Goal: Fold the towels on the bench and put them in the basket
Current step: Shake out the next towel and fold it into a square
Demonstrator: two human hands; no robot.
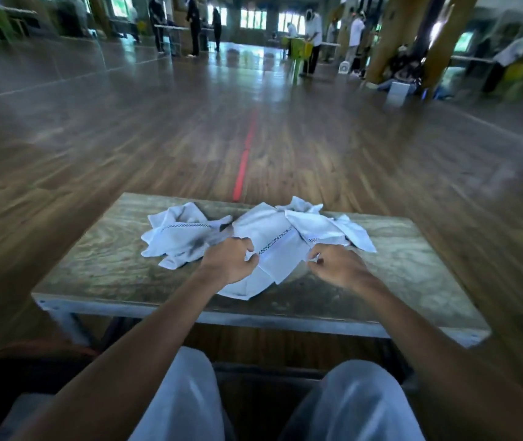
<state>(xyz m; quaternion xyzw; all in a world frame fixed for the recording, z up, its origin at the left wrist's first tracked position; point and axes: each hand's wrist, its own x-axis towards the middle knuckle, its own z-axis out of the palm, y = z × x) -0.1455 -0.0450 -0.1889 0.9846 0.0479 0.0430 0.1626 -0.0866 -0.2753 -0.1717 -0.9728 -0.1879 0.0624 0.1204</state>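
While gripping the near edge of the middle towel (272, 232), working on what looks like the very first step: singling out one cloth and opening it flat. Clamped onto the left part of that edge with the curled fingers of the left hand (228, 261); pinched at the right corner with the right hand (339, 265), thumb against fingertips. Lying bunched in the centre of the desk (94, 265), overlapped at the far right by the right towel (327, 226), close against the crumpled left towel (177, 237) on the other side. No folding done yet, judging by the heaps. No basket anywhere in view. Next up, most likely: pull apart to stretch that edge taut, draw clear of the neighbours, spread flat on the near strip of desk, then bring edge to edge. Calls for an even tug, or else risks dragging the right towel along.
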